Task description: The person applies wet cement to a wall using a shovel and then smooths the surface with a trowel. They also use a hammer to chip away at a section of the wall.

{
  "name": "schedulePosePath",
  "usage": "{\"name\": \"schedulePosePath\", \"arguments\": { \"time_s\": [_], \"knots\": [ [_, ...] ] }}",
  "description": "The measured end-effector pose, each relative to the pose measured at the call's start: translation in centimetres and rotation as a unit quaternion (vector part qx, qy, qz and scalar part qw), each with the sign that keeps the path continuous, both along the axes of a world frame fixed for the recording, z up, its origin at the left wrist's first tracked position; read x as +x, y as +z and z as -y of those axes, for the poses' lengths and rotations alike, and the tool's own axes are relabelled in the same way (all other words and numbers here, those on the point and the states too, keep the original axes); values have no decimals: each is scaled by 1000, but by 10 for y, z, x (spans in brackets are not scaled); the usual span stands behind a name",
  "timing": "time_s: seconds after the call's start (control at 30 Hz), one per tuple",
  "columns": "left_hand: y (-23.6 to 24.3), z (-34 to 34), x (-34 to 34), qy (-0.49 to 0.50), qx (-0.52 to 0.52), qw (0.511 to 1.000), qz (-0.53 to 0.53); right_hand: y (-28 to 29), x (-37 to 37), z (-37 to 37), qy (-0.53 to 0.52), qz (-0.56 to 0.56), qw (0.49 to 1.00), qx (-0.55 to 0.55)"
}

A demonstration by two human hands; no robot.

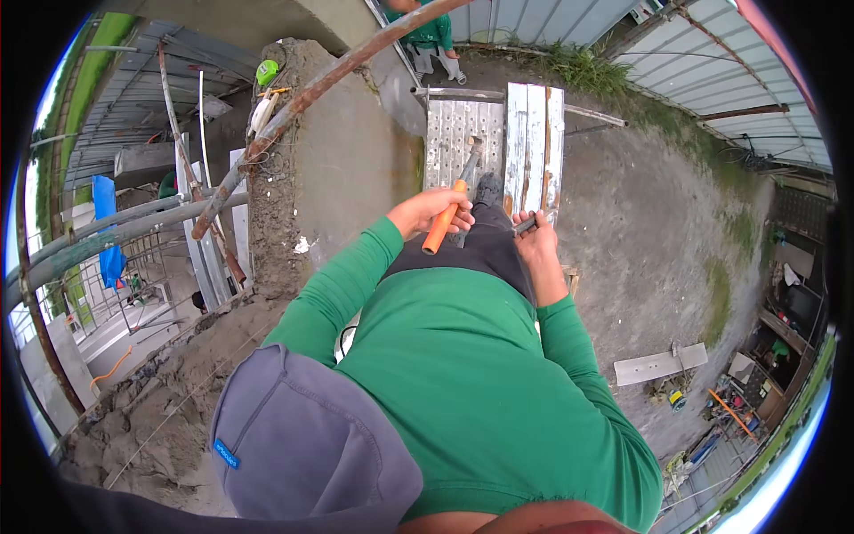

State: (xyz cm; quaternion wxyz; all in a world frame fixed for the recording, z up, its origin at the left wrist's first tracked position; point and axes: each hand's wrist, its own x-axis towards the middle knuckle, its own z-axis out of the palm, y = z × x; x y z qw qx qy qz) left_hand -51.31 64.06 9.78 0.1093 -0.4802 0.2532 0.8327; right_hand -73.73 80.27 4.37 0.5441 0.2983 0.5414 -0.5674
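Note:
My left hand point(431, 212) is closed round a hammer by its orange handle point(438, 233). The hammer's metal shaft points away from me, and its head point(476, 142) shows over the perforated metal plank point(445, 125). To the right, my right hand point(539, 242) is closed on a short, dark, bar-like piece point(526, 224), whose exact kind I cannot make out. Both hands are in front of my waist, apart from each other. A dark shoe point(487, 189) is visible between them on the planking.
Beside the perforated plank lies a weathered white board point(525, 133). A rusty pipe point(329, 84) slants across the upper left, above a rough mortar wall top point(298, 169) with a bright green tool point(266, 72). Another person in green point(431, 36) is at the far end.

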Motion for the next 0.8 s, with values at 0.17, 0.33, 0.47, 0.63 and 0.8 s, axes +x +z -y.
{"name": "schedulePosePath", "arguments": {
  "time_s": [0.17,0.33,0.47,0.63,0.8],
  "knots": [
    [-18,57,67,-35,-41,992,110,-9,-98,44,-6,-11,1000,-20],
    [-119,43,163,-195,-178,927,268,16,-163,129,143,-183,971,-50],
    [-146,-15,167,-236,-300,828,411,53,-175,221,306,-347,876,-133],
    [-175,-92,157,-25,-115,891,438,86,-149,340,451,-414,753,-241],
    [-185,-126,140,-4,-62,915,398,102,-103,454,523,-438,677,-275]
  ]
}}
